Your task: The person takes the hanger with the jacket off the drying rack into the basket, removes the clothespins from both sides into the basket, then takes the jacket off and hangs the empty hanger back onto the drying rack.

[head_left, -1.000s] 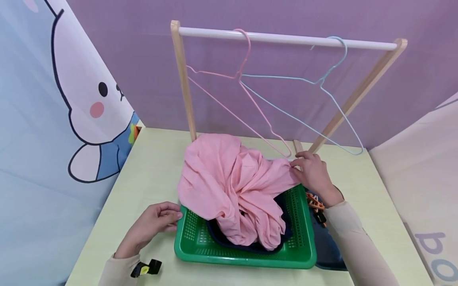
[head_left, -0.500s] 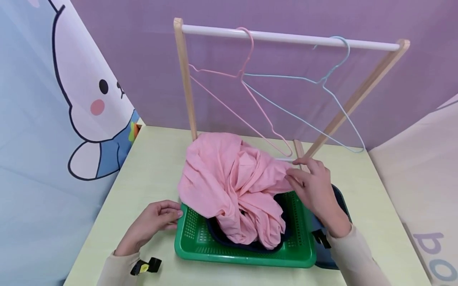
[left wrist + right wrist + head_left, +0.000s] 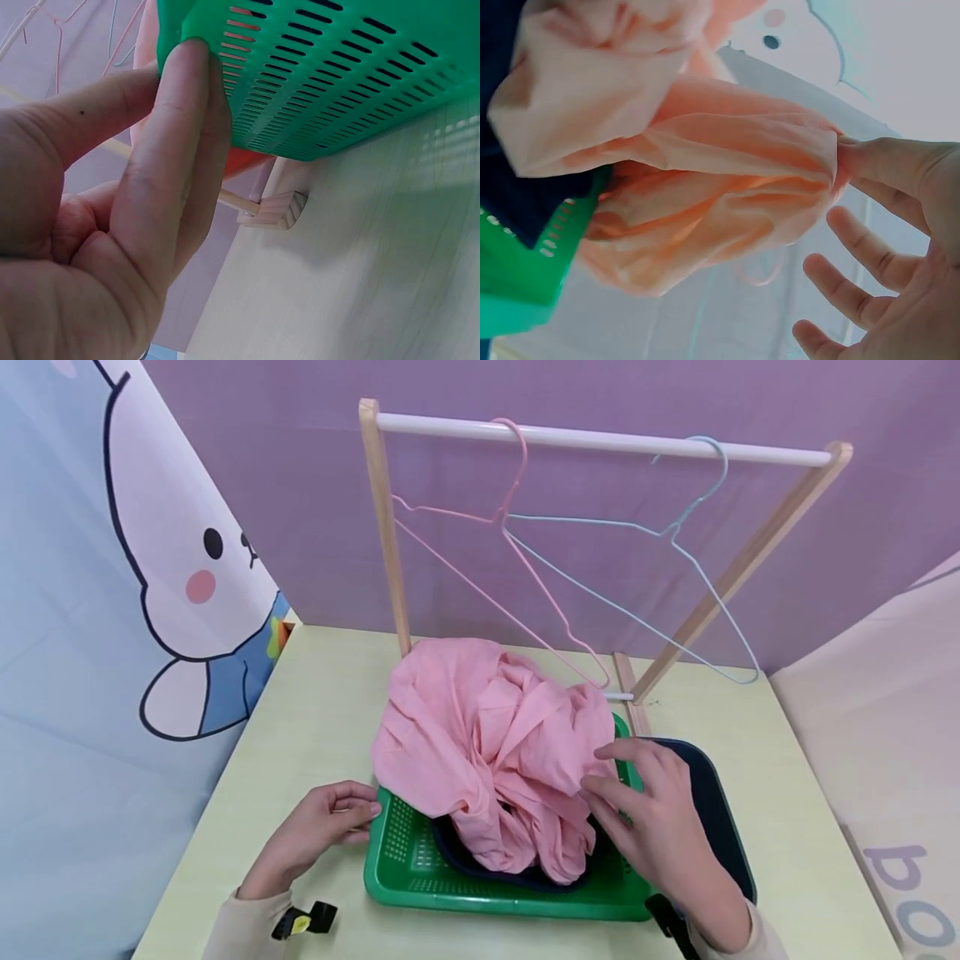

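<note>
Pinches rim of green basket (image 3: 510, 906) with left hand (image 3: 326, 827); pinches bunched pink cloth (image 3: 487, 735) with right hand (image 3: 663, 814), keeping its lower fingers spread apart.

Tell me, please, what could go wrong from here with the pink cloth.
The pink cloth bulges past the far side of the green basket, so it might slide onto the table. The right hand pinches only a little of it, so the hold could slip. The pink hanger appears close by and may snag the cloth if lifted.
</note>
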A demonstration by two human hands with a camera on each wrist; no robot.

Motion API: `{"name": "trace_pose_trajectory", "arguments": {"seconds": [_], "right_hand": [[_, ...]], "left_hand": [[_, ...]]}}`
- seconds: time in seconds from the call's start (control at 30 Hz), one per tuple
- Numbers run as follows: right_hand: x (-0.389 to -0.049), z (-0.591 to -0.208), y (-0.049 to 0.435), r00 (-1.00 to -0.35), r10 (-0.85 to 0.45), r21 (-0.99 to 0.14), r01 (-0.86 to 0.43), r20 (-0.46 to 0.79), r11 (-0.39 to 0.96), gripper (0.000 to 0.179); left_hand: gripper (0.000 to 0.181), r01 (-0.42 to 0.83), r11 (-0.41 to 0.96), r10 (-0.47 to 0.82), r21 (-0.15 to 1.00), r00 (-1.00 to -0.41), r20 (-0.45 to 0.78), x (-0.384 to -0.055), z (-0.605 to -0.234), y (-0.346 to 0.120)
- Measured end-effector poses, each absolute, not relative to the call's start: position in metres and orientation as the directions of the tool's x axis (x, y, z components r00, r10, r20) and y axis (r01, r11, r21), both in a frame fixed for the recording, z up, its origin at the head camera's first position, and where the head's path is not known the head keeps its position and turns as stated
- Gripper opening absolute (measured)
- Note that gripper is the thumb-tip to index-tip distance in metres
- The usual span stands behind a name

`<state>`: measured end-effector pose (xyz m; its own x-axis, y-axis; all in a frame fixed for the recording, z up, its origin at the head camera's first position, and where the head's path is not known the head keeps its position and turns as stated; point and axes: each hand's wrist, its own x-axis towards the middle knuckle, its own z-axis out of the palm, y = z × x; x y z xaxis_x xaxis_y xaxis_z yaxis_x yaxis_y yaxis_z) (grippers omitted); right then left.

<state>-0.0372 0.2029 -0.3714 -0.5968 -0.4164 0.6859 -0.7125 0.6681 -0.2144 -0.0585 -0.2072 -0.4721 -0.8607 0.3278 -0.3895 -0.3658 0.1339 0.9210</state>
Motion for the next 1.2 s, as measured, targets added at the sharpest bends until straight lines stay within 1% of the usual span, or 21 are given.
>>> {"name": "trace_pose_trajectory", "arguments": {"seconds": [0.1,0.23,0.47,0.6,0.73,0.87,0.9,0.97,1.07,1.13,1.2], "right_hand": [[-0.028,-0.366,0.199,-0.577,-0.416,-0.212,-0.728,0.703,0.653,0.042],[-0.021,-0.361,0.197,-0.567,-0.417,-0.213,-0.738,0.710,0.640,0.040],[-0.020,-0.360,0.196,-0.584,-0.405,-0.226,-0.724,0.703,0.651,0.040],[-0.023,-0.360,0.197,-0.568,-0.403,-0.213,-0.730,0.718,0.649,0.039],[-0.028,-0.353,0.194,-0.541,-0.436,-0.178,-0.750,0.720,0.637,0.036],[-0.042,-0.334,0.186,-0.507,-0.513,-0.122,-0.783,0.693,0.609,0.034],[-0.048,-0.328,0.182,-0.503,-0.542,-0.101,-0.788,0.673,0.607,0.033],[-0.062,-0.317,0.172,-0.485,-0.603,-0.056,-0.806,0.634,0.589,0.024],[-0.091,-0.301,0.148,-0.481,-0.699,0.028,-0.813,0.529,0.581,0.012],[-0.114,-0.292,0.127,-0.504,-0.747,0.065,-0.809,0.435,0.584,0.013],[-0.138,-0.285,0.106,-0.546,-0.775,0.101,-0.793,0.319,0.601,0.016]], "left_hand": [[0.045,-0.367,0.129,0.331,0.921,-0.860,-0.388,-0.058,-0.472,-0.207],[0.045,-0.368,0.126,0.332,0.921,-0.860,-0.388,-0.059,-0.474,-0.207],[0.046,-0.365,0.127,0.329,0.922,-0.861,-0.387,-0.059,-0.475,-0.208],[0.046,-0.368,0.129,0.324,0.921,-0.862,-0.390,-0.058,-0.474,-0.208],[0.046,-0.368,0.134,0.320,0.920,-0.863,-0.392,-0.058,-0.474,-0.207],[0.044,-0.361,0.137,0.320,0.922,-0.865,-0.387,-0.058,-0.474,-0.207],[0.044,-0.359,0.137,0.320,0.923,-0.866,-0.384,-0.058,-0.474,-0.207],[0.044,-0.357,0.135,0.320,0.924,-0.867,-0.381,-0.058,-0.473,-0.207],[0.044,-0.355,0.130,0.321,0.926,-0.869,-0.378,-0.058,-0.473,-0.208],[0.044,-0.355,0.125,0.323,0.926,-0.868,-0.376,-0.058,-0.474,-0.208],[0.043,-0.353,0.123,0.325,0.927,-0.869,-0.374,-0.058,-0.474,-0.208]]}}
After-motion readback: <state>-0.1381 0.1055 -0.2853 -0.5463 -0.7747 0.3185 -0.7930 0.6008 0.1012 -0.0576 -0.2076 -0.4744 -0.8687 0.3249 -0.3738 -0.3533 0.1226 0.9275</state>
